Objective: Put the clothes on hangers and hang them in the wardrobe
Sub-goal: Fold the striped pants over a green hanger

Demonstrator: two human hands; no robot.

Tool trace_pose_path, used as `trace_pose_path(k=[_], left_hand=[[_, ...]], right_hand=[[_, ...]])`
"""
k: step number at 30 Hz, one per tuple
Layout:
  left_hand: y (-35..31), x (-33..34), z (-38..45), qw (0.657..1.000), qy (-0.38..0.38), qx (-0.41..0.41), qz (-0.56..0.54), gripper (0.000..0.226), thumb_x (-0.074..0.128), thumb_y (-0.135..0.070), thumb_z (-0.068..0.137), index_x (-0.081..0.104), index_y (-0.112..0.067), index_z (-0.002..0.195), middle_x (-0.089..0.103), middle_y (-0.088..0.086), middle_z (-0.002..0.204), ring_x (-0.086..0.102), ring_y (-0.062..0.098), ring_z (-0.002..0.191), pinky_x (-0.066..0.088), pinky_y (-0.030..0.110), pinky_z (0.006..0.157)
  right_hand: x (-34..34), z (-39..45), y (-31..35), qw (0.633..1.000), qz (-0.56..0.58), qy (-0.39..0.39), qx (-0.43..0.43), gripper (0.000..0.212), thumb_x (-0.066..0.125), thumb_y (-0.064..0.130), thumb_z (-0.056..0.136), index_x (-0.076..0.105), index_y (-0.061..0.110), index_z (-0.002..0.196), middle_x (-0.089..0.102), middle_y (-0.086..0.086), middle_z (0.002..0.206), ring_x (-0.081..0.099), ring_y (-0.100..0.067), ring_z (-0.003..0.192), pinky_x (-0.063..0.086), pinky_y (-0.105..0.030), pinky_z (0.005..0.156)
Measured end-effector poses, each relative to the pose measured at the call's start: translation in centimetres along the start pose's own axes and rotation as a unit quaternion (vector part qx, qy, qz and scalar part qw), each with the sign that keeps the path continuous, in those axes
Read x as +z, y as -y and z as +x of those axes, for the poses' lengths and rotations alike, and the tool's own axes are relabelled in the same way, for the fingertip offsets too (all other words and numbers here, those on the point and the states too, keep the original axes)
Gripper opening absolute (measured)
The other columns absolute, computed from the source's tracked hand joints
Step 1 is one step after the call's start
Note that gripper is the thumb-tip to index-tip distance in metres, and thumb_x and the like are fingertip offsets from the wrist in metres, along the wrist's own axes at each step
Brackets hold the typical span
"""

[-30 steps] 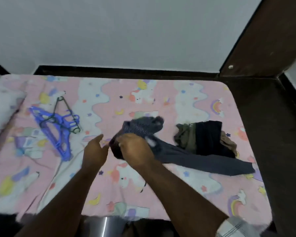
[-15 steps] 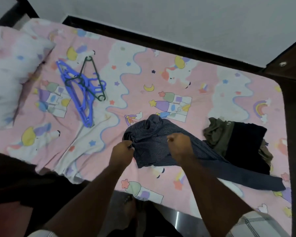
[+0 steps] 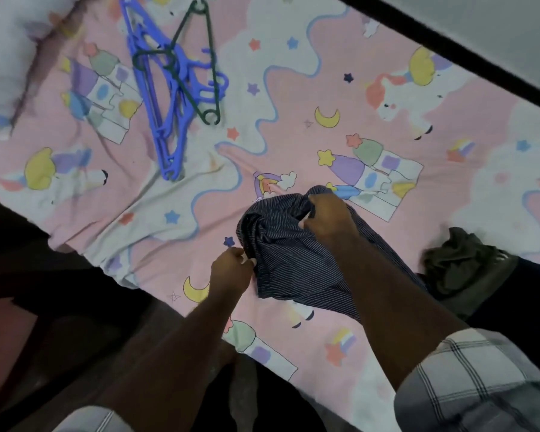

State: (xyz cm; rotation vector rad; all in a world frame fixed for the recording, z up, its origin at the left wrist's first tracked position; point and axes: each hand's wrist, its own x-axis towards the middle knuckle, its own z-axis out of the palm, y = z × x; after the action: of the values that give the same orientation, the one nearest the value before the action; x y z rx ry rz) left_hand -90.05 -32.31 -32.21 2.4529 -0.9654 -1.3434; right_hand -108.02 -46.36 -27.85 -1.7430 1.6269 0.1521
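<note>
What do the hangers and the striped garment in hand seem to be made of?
Blue hangers: likely moulded plastic, with uniform colour and flat ribbed arms. Dark green hanger: thin rod, plastic or coated wire; can't tell. Striped garment: soft woven cloth, matte, fine pinstripes, bunching into folds where both hands grip it.

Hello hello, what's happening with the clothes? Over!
Both hands, left and right, gripping striped shirt. Hangers untouched on bed. Nothing in the way.

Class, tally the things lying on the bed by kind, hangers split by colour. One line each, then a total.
Blue hangers: a stack, exact number unclear, counted as 1
Dark green hanger: 1
Striped garment held by both hands: 1
Pile of other clothes: 1
Total: 4
</note>
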Motion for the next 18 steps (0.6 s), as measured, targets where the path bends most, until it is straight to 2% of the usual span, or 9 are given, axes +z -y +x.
trace_pose_path(k=[2,4,7,9,10,11,13,15,18], left_hand=[[-0.2,0.1,0.2,1.000,-0.015,-0.001,-0.017,0.033,0.068,-0.022,0.092,0.068,-0.006,0.120,0.071,0.010,0.117,0.062,0.031,0.113,0.038,0.026,0.086],[-0.8,-0.4,0.4,0.998,-0.044,0.014,-0.034,0.027,0.067,-0.019,0.091,0.070,-0.007,0.114,0.072,0.009,0.112,0.064,0.028,0.108,0.034,0.023,0.079],[-3.0,-2.0,0.5,0.996,-0.060,0.044,-0.049,0.026,0.065,-0.016,0.089,0.071,-0.012,0.115,0.073,0.000,0.106,0.064,0.022,0.104,0.036,0.020,0.077],[-5.1,-3.3,0.3,0.993,-0.067,0.074,-0.059,0.019,0.065,-0.013,0.087,0.073,-0.014,0.104,0.070,-0.011,0.089,0.065,0.022,0.097,0.039,0.018,0.069],[-6.2,-4.1,0.2,0.992,-0.071,0.088,-0.060,0.017,0.066,-0.013,0.086,0.074,-0.014,0.101,0.070,-0.010,0.086,0.065,0.023,0.095,0.040,0.019,0.068],[-7.2,-4.9,0.0,0.991,-0.073,0.096,-0.059,0.021,0.066,-0.014,0.086,0.073,-0.013,0.106,0.072,-0.004,0.094,0.065,0.024,0.099,0.043,0.022,0.074],[-8.9,-6.4,-0.5,0.991,-0.063,0.102,-0.057,0.036,0.067,-0.017,0.089,0.068,-0.014,0.124,0.070,0.004,0.119,0.065,0.027,0.107,0.050,0.033,0.094],[-10.0,-8.0,-1.0,0.991,-0.044,0.111,-0.064,0.041,0.066,-0.017,0.091,0.064,-0.015,0.132,0.066,0.004,0.128,0.068,0.033,0.104,0.053,0.044,0.096],[-11.3,-10.6,-2.1,0.987,-0.033,0.151,-0.047,0.040,0.067,-0.019,0.093,0.064,-0.017,0.133,0.067,0.003,0.128,0.065,0.024,0.113,0.043,0.025,0.096]], right_hand=[[0.6,0.6,0.0,0.999,-0.042,0.016,-0.010,0.026,0.078,0.015,0.082,0.071,0.005,0.105,0.071,-0.012,0.101,0.065,-0.029,0.096,0.047,-0.029,0.078],[0.7,0.8,0.1,0.998,-0.066,0.000,-0.015,0.019,0.066,0.008,0.089,0.071,0.004,0.107,0.071,-0.013,0.100,0.065,-0.030,0.095,0.045,-0.028,0.075],[-0.2,0.4,1.0,0.999,-0.027,-0.036,-0.026,0.023,0.057,0.001,0.092,0.073,0.003,0.109,0.072,-0.015,0.100,0.066,-0.031,0.094,0.052,-0.036,0.081],[-1.6,-0.2,2.2,0.998,0.010,-0.058,-0.031,0.025,0.056,0.000,0.093,0.074,0.005,0.109,0.073,-0.014,0.099,0.067,-0.030,0.091,0.054,-0.039,0.082],[-2.4,-0.5,3.0,0.997,0.024,-0.069,-0.036,0.025,0.056,0.000,0.093,0.074,0.007,0.109,0.074,-0.012,0.098,0.067,-0.028,0.091,0.055,-0.038,0.082],[-3.4,-0.8,3.7,0.995,0.037,-0.080,-0.045,0.025,0.057,0.001,0.094,0.075,0.009,0.110,0.075,-0.010,0.099,0.068,-0.026,0.091,0.055,-0.037,0.083],[-5.7,-1.5,5.2,0.991,0.063,-0.105,-0.062,0.026,0.059,0.002,0.093,0.074,0.009,0.112,0.075,-0.009,0.104,0.068,-0.024,0.097,0.054,-0.036,0.088],[-8.4,-2.4,6.9,0.984,0.076,-0.139,-0.077,0.025,0.061,0.001,0.091,0.075,0.009,0.111,0.076,-0.008,0.107,0.068,-0.024,0.103,0.053,-0.037,0.093],[-12.1,-4.1,9.5,0.976,0.082,-0.181,-0.088,0.026,0.061,-0.001,0.089,0.076,0.009,0.108,0.077,-0.007,0.102,0.069,-0.023,0.102,0.052,-0.036,0.094]])
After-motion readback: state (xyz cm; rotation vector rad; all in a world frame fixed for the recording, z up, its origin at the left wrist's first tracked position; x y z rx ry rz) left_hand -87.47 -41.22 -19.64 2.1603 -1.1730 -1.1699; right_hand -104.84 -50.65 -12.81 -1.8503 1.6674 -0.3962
